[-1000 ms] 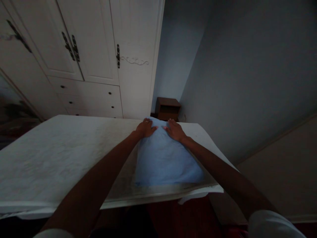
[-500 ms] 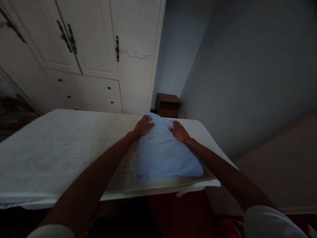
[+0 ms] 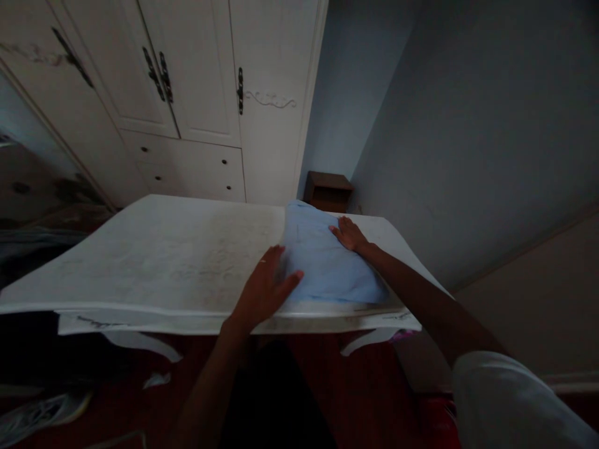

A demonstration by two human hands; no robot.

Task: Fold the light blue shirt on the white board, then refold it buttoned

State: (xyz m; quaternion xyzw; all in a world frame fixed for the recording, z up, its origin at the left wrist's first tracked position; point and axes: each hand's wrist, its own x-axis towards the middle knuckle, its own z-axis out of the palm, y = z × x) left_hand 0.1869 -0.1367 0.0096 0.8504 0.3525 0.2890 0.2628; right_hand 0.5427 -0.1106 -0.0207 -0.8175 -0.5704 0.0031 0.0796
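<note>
Nearest you, the pale sleeve (image 3: 510, 399) on your right arm fills the lower right; beyond it the dark red floor (image 3: 369, 399) lies below the table's near edge, with a shoe (image 3: 44, 415) off towards its near left corner and a small white scrap (image 3: 156, 379) near the curved leg on that side.

Your left hand (image 3: 266, 287) comes in over the near edge of the white table (image 3: 140, 274), right of its middle; its fingers are straight and spread, the thumb held well away from them and overlapping the folded blue cloth (image 3: 327, 255) in view, though you cannot tell whether it presses on the fabric; nothing is gripped. The cloth lies flat on the right part of the table, running from just inside the near edge to the far edge, with some bare top left between it and the right edge.

Your right hand (image 3: 350, 234) rests on the cloth's right side, close to the table's far right corner; its fingers are extended, palm down, closed round nothing.

Past the far edge stand a small brown cabinet (image 3: 330, 190) and, to its left, a white wardrobe (image 3: 196, 75) with dark handles; a grey wall (image 3: 491, 125) runs along the right.
</note>
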